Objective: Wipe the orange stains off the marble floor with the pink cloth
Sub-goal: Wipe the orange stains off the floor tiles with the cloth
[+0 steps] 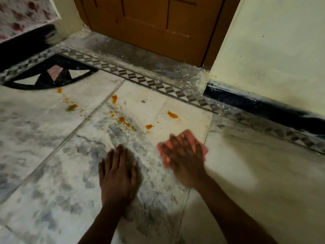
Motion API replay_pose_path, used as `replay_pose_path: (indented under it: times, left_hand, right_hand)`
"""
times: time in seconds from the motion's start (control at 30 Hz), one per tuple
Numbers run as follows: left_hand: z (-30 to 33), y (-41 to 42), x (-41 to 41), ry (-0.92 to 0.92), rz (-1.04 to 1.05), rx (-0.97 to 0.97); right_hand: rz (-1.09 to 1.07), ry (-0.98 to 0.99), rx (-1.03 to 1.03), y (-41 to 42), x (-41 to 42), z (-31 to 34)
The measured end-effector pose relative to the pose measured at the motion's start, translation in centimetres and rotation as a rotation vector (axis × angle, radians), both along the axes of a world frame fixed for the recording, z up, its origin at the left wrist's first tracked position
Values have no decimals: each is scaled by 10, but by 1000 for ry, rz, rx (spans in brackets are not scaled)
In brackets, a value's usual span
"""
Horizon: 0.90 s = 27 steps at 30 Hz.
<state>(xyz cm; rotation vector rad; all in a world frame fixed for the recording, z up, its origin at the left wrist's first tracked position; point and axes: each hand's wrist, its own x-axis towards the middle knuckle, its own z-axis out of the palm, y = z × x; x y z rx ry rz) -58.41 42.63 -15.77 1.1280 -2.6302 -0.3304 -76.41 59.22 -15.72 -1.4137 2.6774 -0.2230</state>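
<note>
The right hand [184, 159] lies palm down on the pink cloth [182, 147], fingers spread and pressing it flat against the marble floor [44, 164]; its grip is not closed around the cloth but laid open over it. The hand and cloth are blurred. The left hand [117, 175] rests flat on the floor just beside, fingers apart, holding nothing.

The cloth sits near a tile joint, with bare pale floor to its right reaching toward the wall [272, 59] and its dark skirting [255, 104]. The orange stains [123, 119] are scattered ahead of both hands: one smear [172, 115] and a small blot [149, 126] near the cloth's far side, not touching it, others farther left near the black inlay pattern [51, 76]. Beyond the stains a diamond-patterned border strip [140, 79] runs diagonally, then a dusty grey threshold below a brown wooden door [149, 23]. Floor toward the camera and to the left lies open.
</note>
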Motion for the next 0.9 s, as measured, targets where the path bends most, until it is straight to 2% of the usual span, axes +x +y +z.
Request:
replay_pose_path:
  times: [0.07, 0.1, 0.17, 0.23, 0.27, 0.37, 0.43, 0.5, 0.6, 0.67, 0.73, 0.8, 0.9]
  left_hand:
    - [0, -1, -1, 1, -10, -8]
    - [0, -2, -2, -7, -13, -10]
    - [-2, -1, -2, -19, -12, -5]
    - [-4, 1, -1, -20, -7, -9]
    - [-4, 1, -1, -18, -11, -11]
    - [-5, -1, -1, -21, -10, 1]
    - [-4, 1, 0, -11, -5, 3]
    - [-3, -1, 0, 1, -1, -8]
    - [-3, -1, -3, -11, 0, -7]
    - [-6, 1, -1, -29, 6, 1]
    - [-10, 1, 0, -26, 11, -11]
    - [-11, -2, 1, -29, 5, -18]
    - [-12, -1, 0, -37, 14, -5]
  right_hand:
    - [74, 79, -35, 39, 14, -5]
    - [-14, 59, -3, 51, 2, -8]
    - [-364, 35, 11, 51, -32, -7]
    - [-648, -53, 2, 14, -69, -5]
    - [-696, -147, 16, -10, -82, 0]
    - [-500, -251, 97, -56, -89, 7]
    - [-288, -169, 115, -46, -57, 7]
    - [-166, -49, 24, -10, -20, 2]
    - [-338, -19, 86, 14, -49, -3]
    - [-609, -139, 75, -16, -93, -1]
    - [-707, -258, 44, -63, -126, 0]
    - [-596, -279, 55, -98, -132, 5]
    - [-297, -182, 109, -89, -98, 5]
